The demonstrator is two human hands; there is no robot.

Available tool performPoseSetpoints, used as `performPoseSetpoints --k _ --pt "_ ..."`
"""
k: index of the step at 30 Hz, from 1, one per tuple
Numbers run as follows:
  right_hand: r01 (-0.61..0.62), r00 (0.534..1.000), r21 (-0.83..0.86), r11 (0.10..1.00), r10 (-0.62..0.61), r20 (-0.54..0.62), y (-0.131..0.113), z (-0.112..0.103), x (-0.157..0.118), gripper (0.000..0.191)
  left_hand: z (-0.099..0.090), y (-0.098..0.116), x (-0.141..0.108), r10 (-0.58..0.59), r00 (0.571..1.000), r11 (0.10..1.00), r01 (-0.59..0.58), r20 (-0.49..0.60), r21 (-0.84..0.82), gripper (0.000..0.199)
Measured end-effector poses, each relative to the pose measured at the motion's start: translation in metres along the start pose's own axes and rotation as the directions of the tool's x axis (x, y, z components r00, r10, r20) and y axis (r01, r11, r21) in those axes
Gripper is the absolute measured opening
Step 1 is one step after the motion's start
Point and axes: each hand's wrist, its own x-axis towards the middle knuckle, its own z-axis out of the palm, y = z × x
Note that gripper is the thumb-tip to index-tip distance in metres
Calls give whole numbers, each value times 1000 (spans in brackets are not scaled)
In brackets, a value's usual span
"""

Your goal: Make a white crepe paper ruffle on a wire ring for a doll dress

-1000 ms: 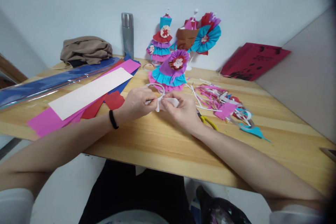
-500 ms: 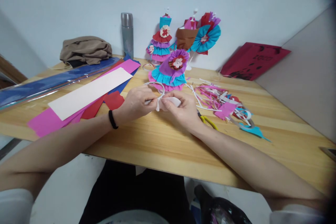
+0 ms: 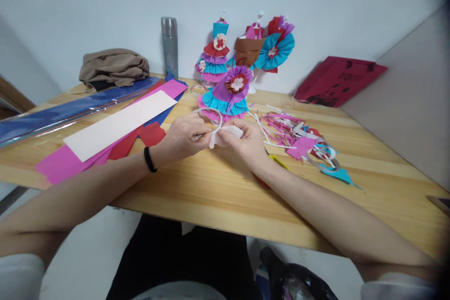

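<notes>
Our right hand [image 3: 243, 140] is closed narrow, its thumb and fingers pinching a small white paper piece [image 3: 236, 130]. Our left hand [image 3: 188, 135], curled nearly closed just beside it, holds a thin white ring [image 3: 220, 119] that arches above its fingers; the near end of the paper lies at these fingertips, though we cannot tell whether they grip it too. Just beyond both hands stands a paper dress [image 3: 235, 101] with a purple pleated rosette. Near our right forearm, a yellow handle [image 3: 279, 161] shows, the rest of its tool hidden. Right of that hand, we have a heap of paper scraps [image 3: 302, 146] on the bench [image 3: 197, 192]. Left of our left hand lie a red paper piece [image 3: 153, 134] and a long cream paper strip [image 3: 121, 124] atop magenta sheets [image 3: 63, 164]. Well beyond the left hand stands a steel thermos [image 3: 170, 51].
</notes>
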Motion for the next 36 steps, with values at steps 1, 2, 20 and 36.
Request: performPoseSetpoints --k 1,2,20,36 --pt "-4 1000 3 1000 4 1 0 0 0 16 0 0 0 5 1000 1000 -5 2 -3 31" --pt "-7 1000 7 1000 7 3 -1 -1 1 17 0 -1 0 6 1000 1000 -6 10 -6 30" --pt "-356 929 466 810 250 275 5 1 5 15 -14 -6 5 -230 864 759 448 448 -473 30" --pt "-421 894 476 772 266 360 6 0 1 45 -13 -6 10 -489 781 611 625 389 -486 41"
